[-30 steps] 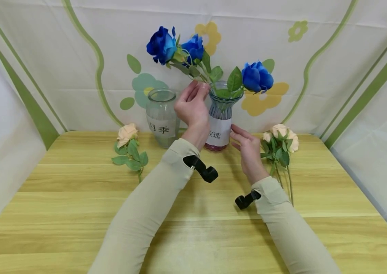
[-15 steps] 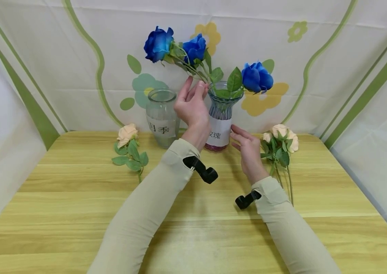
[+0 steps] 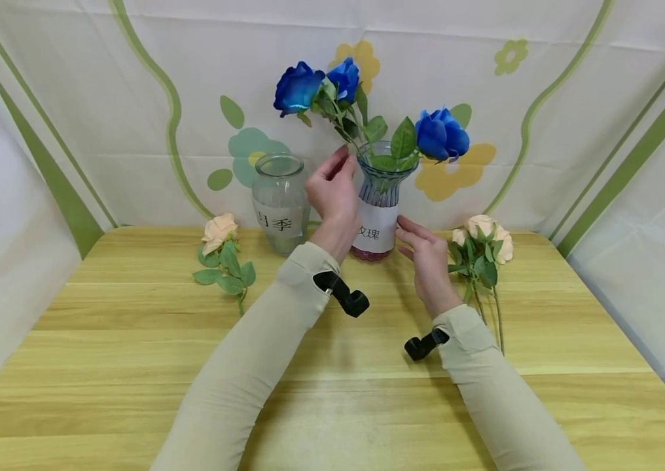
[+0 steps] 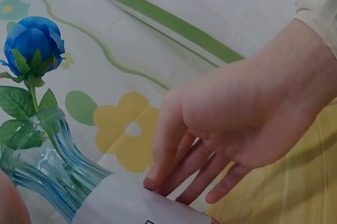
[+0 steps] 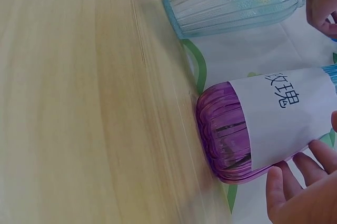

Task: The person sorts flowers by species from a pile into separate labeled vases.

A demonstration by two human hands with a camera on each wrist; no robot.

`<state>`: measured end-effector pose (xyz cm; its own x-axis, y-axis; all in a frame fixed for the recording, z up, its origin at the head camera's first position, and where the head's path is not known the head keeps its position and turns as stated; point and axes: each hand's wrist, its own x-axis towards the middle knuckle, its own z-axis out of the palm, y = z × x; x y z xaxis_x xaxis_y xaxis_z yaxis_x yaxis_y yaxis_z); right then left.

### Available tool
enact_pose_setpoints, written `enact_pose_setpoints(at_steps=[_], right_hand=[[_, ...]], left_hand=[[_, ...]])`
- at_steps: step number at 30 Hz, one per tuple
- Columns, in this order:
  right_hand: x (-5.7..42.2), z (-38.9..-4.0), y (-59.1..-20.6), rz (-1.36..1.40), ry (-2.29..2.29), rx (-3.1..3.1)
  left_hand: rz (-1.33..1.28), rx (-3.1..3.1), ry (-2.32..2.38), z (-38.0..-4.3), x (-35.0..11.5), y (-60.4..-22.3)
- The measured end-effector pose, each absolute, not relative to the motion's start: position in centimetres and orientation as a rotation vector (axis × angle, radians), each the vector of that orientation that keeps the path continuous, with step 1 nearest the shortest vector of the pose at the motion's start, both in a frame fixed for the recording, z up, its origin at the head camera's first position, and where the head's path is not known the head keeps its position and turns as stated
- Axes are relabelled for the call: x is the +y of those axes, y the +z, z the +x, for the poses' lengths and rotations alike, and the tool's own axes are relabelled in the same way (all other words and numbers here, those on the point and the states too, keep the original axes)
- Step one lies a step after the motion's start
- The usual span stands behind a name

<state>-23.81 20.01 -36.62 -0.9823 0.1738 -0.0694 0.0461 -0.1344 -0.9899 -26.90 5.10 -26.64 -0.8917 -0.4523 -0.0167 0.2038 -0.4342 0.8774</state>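
The left hand seems to pinch a blue rose low, at nine o'clock on the fluted vase, whose four-o'clock side meets the right hand, fingers spread; hard sideways pushing could topple it.

Blue roses, peach roses, ribbed vase bluish above, its base seemingly purple, yellow wood-grain table, flower-printed white backdrop

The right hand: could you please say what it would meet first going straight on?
Likely the blue-and-purple vase, at its white label; the fingertips seem very close, though contact is unclear.
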Motion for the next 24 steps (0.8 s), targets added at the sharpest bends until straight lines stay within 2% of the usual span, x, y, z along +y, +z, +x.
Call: enact_pose_setpoints(at_steps=[9,19,24], right_hand=[[19.9,-23.8,-36.7,-0.250,2.302,-1.999],[20.1,-23.8,-36.7,-0.246,2.295,-2.003],[19.9,-23.8,-36.7,-0.242,2.300,-1.996]], left_hand=[[0.344,-1.300,-2.413,-27.3,4.9,-27.4],[0.285,-1.265,-2.408,-27.6,5.4,-26.2],[0.360,-1.359,-2.351,-27.6,5.9,-26.0]])
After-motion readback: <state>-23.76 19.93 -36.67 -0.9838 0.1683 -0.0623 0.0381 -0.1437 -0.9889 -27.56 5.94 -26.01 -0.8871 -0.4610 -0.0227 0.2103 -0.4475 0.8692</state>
